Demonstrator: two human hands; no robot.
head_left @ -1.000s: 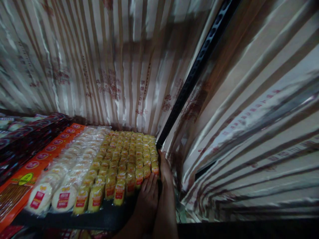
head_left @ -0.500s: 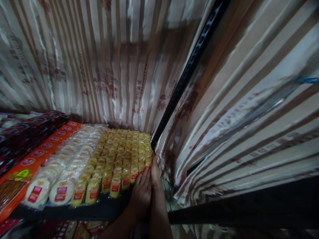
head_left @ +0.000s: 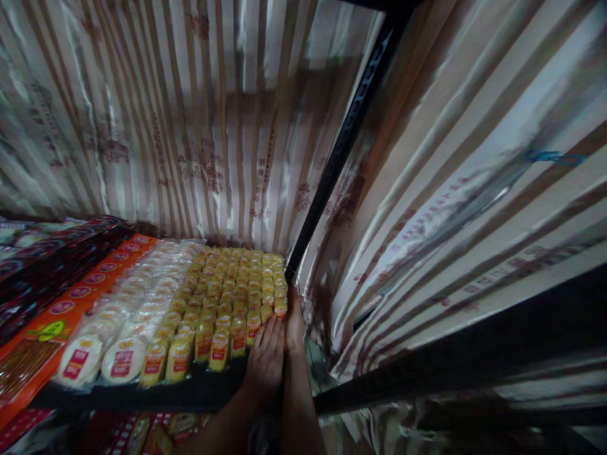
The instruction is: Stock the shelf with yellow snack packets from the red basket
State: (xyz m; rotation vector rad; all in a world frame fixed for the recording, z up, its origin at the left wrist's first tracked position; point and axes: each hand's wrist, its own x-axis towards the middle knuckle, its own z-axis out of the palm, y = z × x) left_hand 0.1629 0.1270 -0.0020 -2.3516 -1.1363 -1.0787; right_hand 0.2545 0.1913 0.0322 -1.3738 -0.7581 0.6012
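Observation:
Rows of small yellow wrapped cakes [head_left: 219, 346] with red-and-orange labels stand packed on a dark shelf [head_left: 142, 399]. My left hand [head_left: 266, 354] lies with fingers stretched forward at the front of the rightmost rows, its fingertips by the nearest packets. Along the right side of the block, my right hand [head_left: 294, 325] is held edge-on, fingers extended toward the back and partly hidden in shadow. The two hands are side by side, and neither grips anything I can see.
Left of the cakes are rows of round white packets [head_left: 124, 360] and a long orange pack [head_left: 71, 309], then dark packages [head_left: 42, 278]. A black slotted post [head_left: 327, 177] rises behind my hands. Striped plastic sheeting [head_left: 227, 120] hangs at the back and right.
The view has shifted slightly. My left hand has drawn back a little from the front packets, so more of the rightmost packets' labels shows. My right hand stays at the side.

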